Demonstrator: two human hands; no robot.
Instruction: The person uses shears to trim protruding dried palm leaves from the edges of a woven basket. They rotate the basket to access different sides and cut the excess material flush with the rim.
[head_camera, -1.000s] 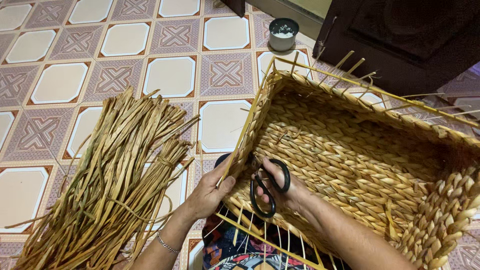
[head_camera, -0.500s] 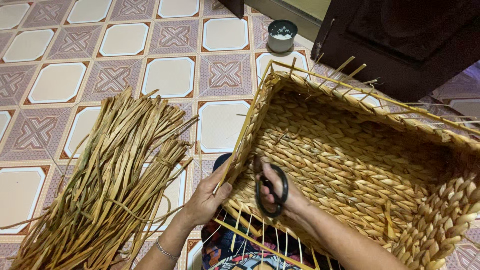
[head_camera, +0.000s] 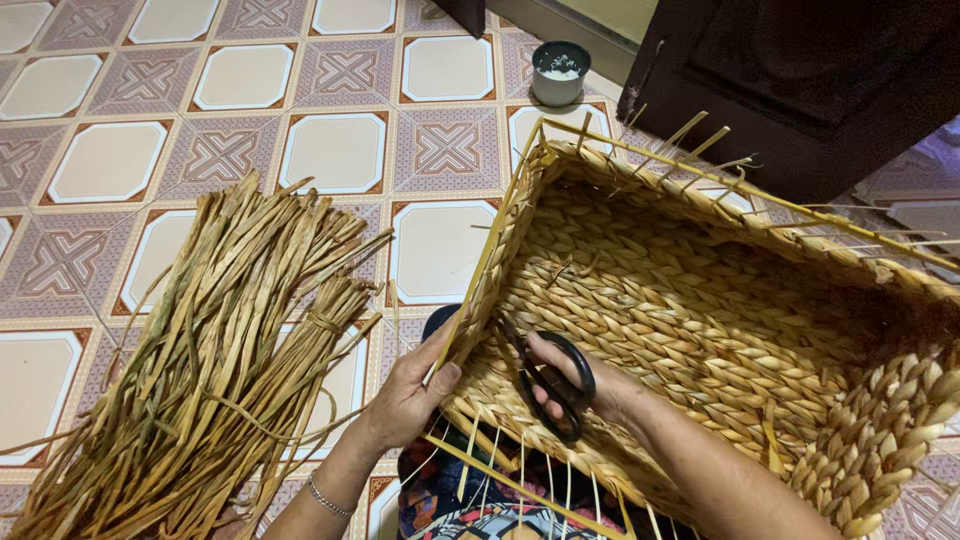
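A large woven basket (head_camera: 720, 330) fills the right half of the frame, tipped so its open side faces the camera, with thin yellow frame rods and loose straw ends sticking out along its upper edge. The left hand (head_camera: 410, 395) grips the basket's left rim near the lower centre of the frame: the thumb presses on the inside of the woven wall and the other fingers curl round the outside, closed on the rim. A thin bracelet (head_camera: 325, 497) sits on that wrist.

The right hand (head_camera: 585, 385) reaches inside the basket, low against the near wall. It holds black scissors (head_camera: 550, 380), fingers threaded through the loops and closed on them; the blades point toward the upper left, lying on the weave just beside the rim the left hand holds. The blades look nearly shut, though the dark metal makes this hard to tell.

A thick bundle of dried straw strips (head_camera: 210, 370) lies on the patterned tile floor (head_camera: 340, 150) in the lower left, near the left hand but not touching it. Between the bundle and the basket a narrow strip of floor stays bare. Open tiles spread across the upper left. A small dark cup (head_camera: 560, 72) stands at the top centre, near dark wooden furniture (head_camera: 800, 80) in the upper right, just beyond the basket's far edge.
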